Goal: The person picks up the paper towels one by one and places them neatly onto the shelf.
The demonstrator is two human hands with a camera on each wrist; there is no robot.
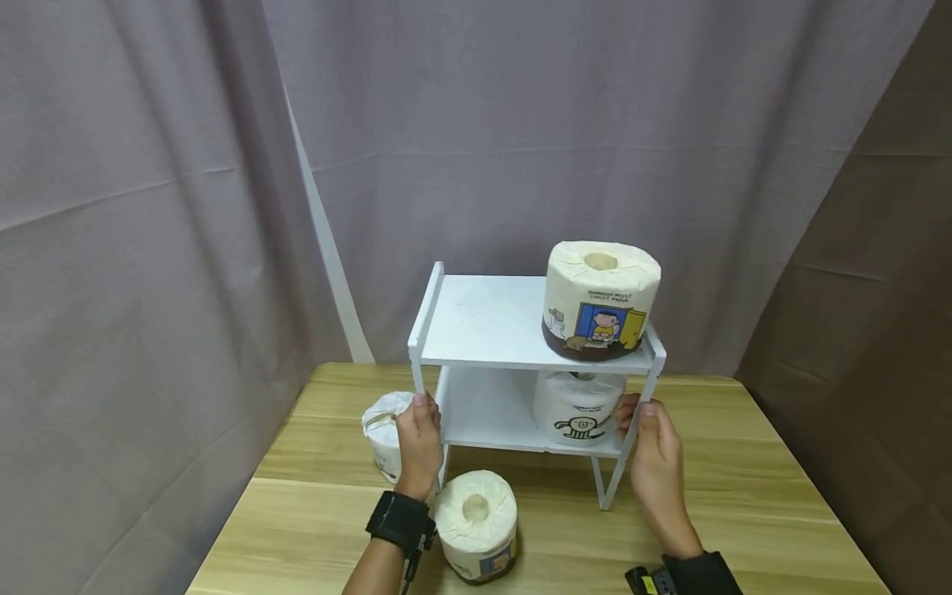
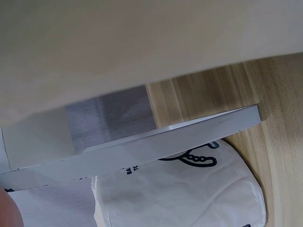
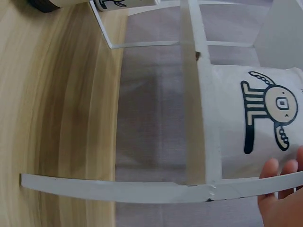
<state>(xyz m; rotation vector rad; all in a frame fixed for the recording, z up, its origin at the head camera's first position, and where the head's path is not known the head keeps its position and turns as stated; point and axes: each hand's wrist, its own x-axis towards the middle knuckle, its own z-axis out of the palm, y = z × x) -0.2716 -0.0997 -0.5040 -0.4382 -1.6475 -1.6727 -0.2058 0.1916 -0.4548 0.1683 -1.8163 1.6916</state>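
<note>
Evenly spread, my two hands are clamped on the white rack (image 1: 483, 318) — the left (image 1: 420, 442) pinches its left front leg just under the top shelf, and the right (image 1: 658, 450) is hooked round the right front leg, thumb in front and fingers behind. Both forearms reach forward across the worktop (image 1: 744, 496). A cream roll (image 1: 601, 302) stands upright at the right end of the top shelf; below it a white roll (image 1: 576, 413) sits on the lower shelf, its top partly hidden. Another cream roll (image 1: 476, 541) stands before the rack, close by my left wrist, and my left hand partly covers a second white roll (image 1: 383, 442) beside the rack.

From the right wrist I see fingertips right by the lower-shelf roll — whether they touch it, I cannot tell — and a brown chip (image 3: 198, 56) on the shelf edge. The left wrist view shows black print on the roll beside the rack, which the head view hides.
</note>
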